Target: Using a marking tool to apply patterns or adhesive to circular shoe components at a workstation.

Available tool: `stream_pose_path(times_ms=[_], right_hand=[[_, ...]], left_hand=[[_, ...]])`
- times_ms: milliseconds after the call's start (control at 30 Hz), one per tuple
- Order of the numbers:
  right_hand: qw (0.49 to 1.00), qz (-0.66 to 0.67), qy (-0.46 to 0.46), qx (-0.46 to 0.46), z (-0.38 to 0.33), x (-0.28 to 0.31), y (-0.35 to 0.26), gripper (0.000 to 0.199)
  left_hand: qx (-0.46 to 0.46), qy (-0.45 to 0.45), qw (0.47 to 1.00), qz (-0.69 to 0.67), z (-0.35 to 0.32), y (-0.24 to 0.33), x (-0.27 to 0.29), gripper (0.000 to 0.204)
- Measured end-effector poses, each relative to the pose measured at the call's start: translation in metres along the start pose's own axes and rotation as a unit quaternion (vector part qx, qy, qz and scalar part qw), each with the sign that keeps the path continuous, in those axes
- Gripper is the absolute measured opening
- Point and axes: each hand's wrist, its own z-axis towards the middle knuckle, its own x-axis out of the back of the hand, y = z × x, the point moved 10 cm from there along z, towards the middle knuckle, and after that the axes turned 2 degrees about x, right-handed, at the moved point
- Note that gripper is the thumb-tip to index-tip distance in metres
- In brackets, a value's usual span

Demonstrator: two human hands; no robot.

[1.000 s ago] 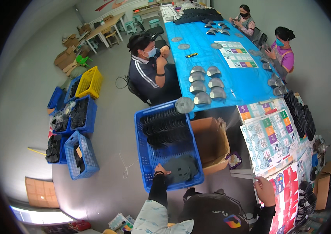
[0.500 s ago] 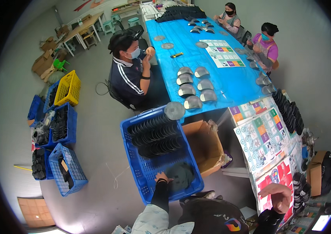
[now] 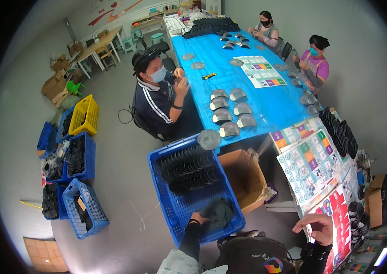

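Observation:
My left hand (image 3: 199,218) reaches into the near end of a blue crate (image 3: 163,218). Its fingers stretch toward a dark, rounded pile (image 3: 218,213) of thin pieces and touch the edge of it. No grip on any piece shows. My right hand (image 3: 319,228) is raised beside the printed sheets at the right, fingers bent and apart from the thumb, with nothing visible in it. In the far part of the crate stand rows of curved black pieces (image 3: 189,166). A grey round piece (image 3: 209,139) lies over the crate's far corner.
A blue-covered table (image 3: 266,102) bears curved pieces (image 3: 221,115) and a yellow cutter (image 3: 209,76). A cardboard box (image 3: 241,178) adjoins the crate. Printed sheets (image 3: 309,160) are at the right. A masked person (image 3: 154,98) sits at the table's left; two more sit opposite. Further crates (image 3: 84,208) stand left.
The whole view has shifted slightly, with most things now a little lower and to the right. My left hand stays at the dark pile. The seated person at left has turned the head.

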Motion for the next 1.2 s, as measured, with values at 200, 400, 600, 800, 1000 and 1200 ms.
stream_pose_path(times_ms=[200,400,600,800,1000,1200], right_hand=[[0.986,0.121,-0.057,0.099,-0.008,-0.031,-0.042,0.057],[0.722,0.306,-0.593,0.183,-0.080,-0.083,-0.123,0.067],[0.908,0.208,-0.333,0.145,-0.033,-0.083,-0.068,0.075],[0.742,-0.554,0.306,0.223,-0.023,-0.008,-0.057,0.094],[0.747,-0.531,-0.152,-0.369,-0.042,0.007,0.125,0.051],[0.816,-0.501,-0.068,-0.280,-0.059,0.025,0.142,0.049]], left_hand=[[-0.001,0.082,0.993,0.088,0.005,0.009,-0.012,0.076],[0.008,0.230,0.959,0.166,-0.009,0.010,-0.011,0.060],[0.047,0.230,0.963,0.136,-0.004,0.003,-0.008,0.072],[0.046,0.166,0.970,0.171,0.001,0.014,-0.005,0.058],[0.002,0.128,0.981,0.143,0.009,0.013,0.000,0.059],[0.029,-0.003,0.993,0.115,0.027,-0.014,-0.024,0.063]])
